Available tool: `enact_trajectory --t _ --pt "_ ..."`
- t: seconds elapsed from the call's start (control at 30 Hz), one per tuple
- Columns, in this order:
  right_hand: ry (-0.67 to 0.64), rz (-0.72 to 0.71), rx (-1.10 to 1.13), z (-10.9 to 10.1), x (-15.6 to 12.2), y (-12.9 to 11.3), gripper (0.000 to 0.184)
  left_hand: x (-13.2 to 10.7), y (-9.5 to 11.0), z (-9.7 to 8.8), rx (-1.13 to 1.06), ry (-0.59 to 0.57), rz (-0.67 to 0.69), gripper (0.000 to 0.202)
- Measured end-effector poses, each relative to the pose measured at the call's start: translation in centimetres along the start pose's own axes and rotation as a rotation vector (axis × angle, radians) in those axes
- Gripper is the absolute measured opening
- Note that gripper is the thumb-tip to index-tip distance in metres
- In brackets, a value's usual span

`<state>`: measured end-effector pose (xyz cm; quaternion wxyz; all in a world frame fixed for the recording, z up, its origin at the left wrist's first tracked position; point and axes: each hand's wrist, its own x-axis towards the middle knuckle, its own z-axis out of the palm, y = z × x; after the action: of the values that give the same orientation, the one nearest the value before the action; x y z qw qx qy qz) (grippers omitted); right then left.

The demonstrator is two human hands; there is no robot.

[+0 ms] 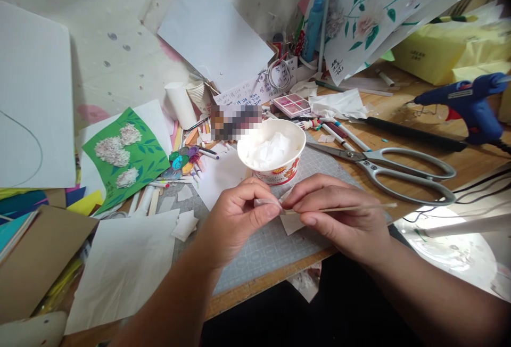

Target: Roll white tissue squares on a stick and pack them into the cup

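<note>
Close in front of the paper bowl, my two hands almost meet. Between the thumb and fingers of my left hand (235,211) is pinched a small piece of white paper (261,203). My right hand (345,211) grips a thin wooden stick (359,208); its near-left tip reaches the paper, and its other end juts out past the knuckles. White paper pieces (275,147) fill the printed paper bowl (285,171). Below my fingers, another white scrap (292,224) lies on the grey cutting mat (255,259).
Large scissors (399,168) lie right of the bowl, with a blue glue gun (467,105) beyond. Green flower artwork (125,158), paper cups (179,105) and a white sheet (128,267) sit on the left. The table edge (239,304) runs close to my body.
</note>
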<state>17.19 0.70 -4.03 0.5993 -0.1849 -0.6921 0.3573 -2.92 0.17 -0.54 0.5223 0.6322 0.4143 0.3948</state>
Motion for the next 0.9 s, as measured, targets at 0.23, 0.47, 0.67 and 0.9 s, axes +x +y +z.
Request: enact_trajectory --t 0.23,0.47,0.67,0.9 --pt "0.018 0.006 -0.003 0.2 0.0 0.1 0.009 -0.1 -0.2 0.0 0.042 0.079 0.064 0.006" --pt "0.033 0.002 0.009 0.2 0.0 0.1 0.010 -0.2 -0.6 0.2 -0.030 0.087 -0.008 0.013" --pt "0.085 0.027 0.002 0.3 0.1 0.3 0.012 -0.6 -0.4 0.0 0.384 0.353 0.584 0.020" --pt "0.066 0.011 -0.005 0.4 0.2 0.4 0.011 -0.7 0.7 0.9 0.681 0.152 0.540 0.014"
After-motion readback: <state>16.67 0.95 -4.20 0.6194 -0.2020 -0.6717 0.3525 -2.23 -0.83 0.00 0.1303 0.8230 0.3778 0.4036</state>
